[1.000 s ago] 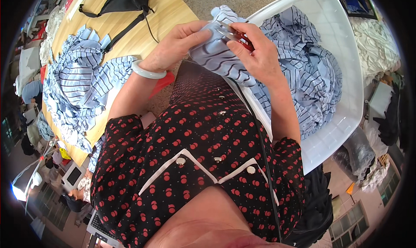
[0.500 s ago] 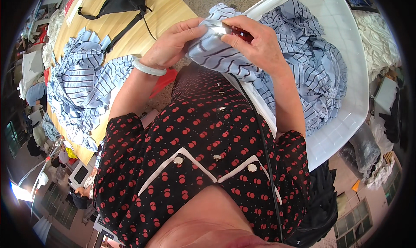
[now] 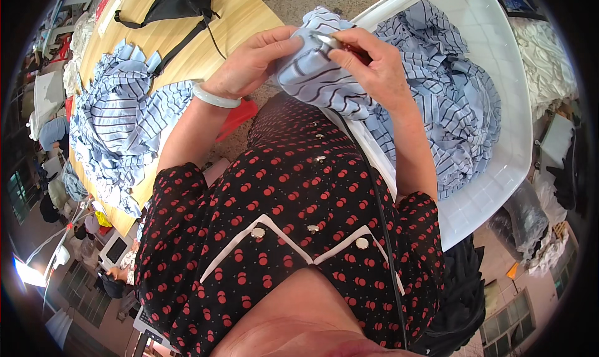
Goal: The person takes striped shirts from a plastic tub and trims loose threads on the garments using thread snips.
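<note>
Above my lap I hold up a light blue, dark-striped piece of fabric. My left hand pinches its edge between thumb and fingers. In my right hand are small thread snips, with shiny metal blades and a dark red handle mostly hidden by my fingers. The blade tips lie against the cloth, close to my left thumb. From my right hand the fabric hangs down toward the same striped cloth heaped in a white plastic tub on my right.
A wood-topped table stands on my left, bearing another pile of striped cloth and a black waist bag with a strap. Something red lies below my left wrist. White fabric is heaped beyond the tub.
My right hand has shifted slightly right, and the snips have turned so that their blades slant across the cloth. My left hand keeps its pinch in nearly the same place.
</note>
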`<state>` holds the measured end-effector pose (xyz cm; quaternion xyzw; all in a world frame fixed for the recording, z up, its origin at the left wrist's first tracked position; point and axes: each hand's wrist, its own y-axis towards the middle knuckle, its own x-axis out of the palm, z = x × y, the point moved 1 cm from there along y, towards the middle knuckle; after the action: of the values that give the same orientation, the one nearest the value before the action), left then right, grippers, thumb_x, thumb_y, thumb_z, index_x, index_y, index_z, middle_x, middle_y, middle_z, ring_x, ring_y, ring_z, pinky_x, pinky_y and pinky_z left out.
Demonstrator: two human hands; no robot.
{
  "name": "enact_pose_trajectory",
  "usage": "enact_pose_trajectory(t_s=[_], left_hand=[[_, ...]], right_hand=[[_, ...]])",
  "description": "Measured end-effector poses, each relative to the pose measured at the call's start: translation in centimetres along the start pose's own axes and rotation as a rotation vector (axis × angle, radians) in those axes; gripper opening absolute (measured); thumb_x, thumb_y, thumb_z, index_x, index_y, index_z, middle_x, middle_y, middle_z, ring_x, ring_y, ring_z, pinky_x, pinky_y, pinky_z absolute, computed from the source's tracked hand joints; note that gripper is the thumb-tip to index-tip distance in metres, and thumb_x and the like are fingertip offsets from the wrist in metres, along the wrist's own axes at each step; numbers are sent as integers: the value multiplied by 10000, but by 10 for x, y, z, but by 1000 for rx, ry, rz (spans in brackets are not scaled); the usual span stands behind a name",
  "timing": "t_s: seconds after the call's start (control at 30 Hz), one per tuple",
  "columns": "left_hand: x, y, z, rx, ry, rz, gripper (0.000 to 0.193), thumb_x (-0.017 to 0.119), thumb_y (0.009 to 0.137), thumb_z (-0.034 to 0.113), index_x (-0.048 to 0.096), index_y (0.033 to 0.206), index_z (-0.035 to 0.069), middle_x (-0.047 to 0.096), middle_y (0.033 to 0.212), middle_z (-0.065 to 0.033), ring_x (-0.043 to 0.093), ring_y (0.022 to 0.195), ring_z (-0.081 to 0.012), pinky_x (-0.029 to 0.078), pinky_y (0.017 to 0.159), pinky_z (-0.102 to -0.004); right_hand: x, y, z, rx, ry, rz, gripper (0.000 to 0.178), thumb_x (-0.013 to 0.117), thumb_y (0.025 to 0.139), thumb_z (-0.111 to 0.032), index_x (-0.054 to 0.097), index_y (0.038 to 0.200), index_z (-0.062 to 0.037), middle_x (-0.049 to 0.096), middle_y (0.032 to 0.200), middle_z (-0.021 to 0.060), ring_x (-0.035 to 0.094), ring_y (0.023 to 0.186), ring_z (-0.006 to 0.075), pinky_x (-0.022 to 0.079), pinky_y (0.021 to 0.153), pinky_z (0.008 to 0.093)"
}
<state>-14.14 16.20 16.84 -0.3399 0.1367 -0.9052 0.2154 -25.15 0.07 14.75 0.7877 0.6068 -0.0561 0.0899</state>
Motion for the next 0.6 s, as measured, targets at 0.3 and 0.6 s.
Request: enact_pose_trajectory(t_s=[0.3,0.6], left_hand=[[7,-2,5,-69,236,57,293,458,856,178,485,1089,3,557,927,-33,534,828,-91,427,717,-218],[-13,-2,-24,-160,146,51,424,302,899,292,432,1129,-41,518,1062,-91,488,964,-155,347,861,-280]], right_hand=[[10,3,-7,129,192,-1,464,658,699,-133,425,1087,-33,504,698,-2,443,621,51,379,587,178],[3,8,-9,217,569,184,343,628,697,-47,490,1009,-14,516,742,-9,458,650,35,370,615,154]])
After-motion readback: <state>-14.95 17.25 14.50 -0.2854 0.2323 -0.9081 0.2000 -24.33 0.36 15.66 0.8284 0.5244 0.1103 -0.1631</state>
